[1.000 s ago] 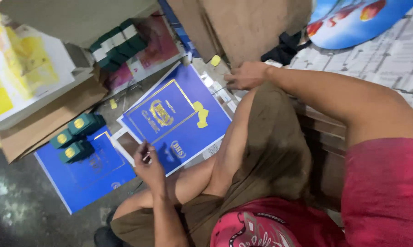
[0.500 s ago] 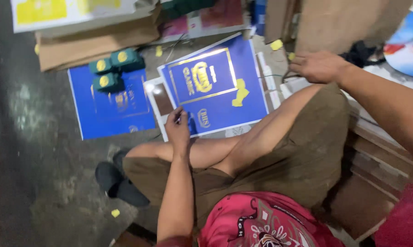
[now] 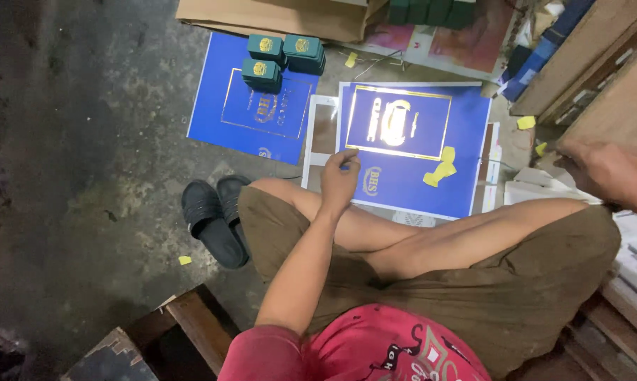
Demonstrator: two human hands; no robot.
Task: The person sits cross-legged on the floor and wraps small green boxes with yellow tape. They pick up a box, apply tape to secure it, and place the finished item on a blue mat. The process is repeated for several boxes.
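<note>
A big blue sheet [image 3: 431, 176] lies on the floor by the knees, gold frame stamped but yellow scraps [image 3: 439, 169] left on it, the left hand [image 3: 339, 180] pinches its edge, and the right hand [image 3: 607, 173] looks blurry, fingers unclear.

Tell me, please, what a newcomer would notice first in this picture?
First, the bright blue sheet with gold print on the floor in front of the crossed legs, with the left hand resting on its near edge. Beside it, to the left, lies a second blue sheet carrying small green boxes. Black sandals sit nearby.
</note>
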